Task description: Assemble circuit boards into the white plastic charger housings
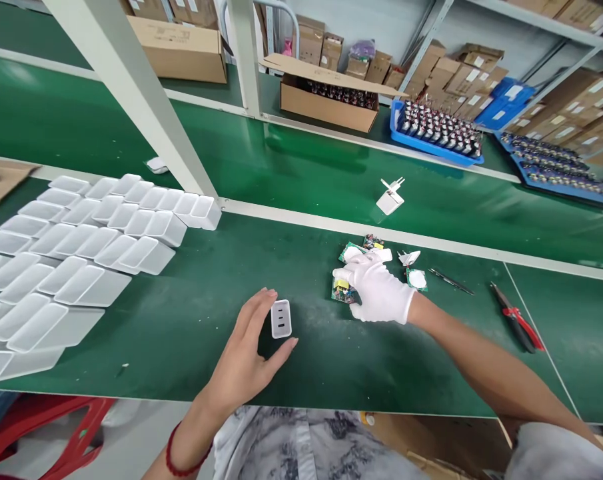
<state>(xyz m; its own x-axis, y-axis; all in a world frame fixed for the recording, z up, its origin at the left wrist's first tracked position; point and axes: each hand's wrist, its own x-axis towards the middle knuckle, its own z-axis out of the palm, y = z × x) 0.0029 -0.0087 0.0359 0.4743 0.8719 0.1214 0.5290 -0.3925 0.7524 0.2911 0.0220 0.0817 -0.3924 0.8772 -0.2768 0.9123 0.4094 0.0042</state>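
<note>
My bare left hand (246, 353) curls round a small white charger housing (281, 319) that stands on the green mat (191, 333), thumb and fingers on either side of it. My right hand (376, 287), in a white glove, rests on a small pile of green circuit boards (344, 292) and white plug parts (410, 258), its fingers closed on one of them; which piece it grips is hidden. A white plug with metal prongs (391, 198) lies alone farther back.
Rows of empty white housings (81, 260) cover the left of the mat. Red-handled cutters (518, 325) and tweezers (451, 282) lie at the right. A white frame post (146, 113) rises at left. Cardboard boxes (326, 100) and blue trays of parts (438, 130) stand behind.
</note>
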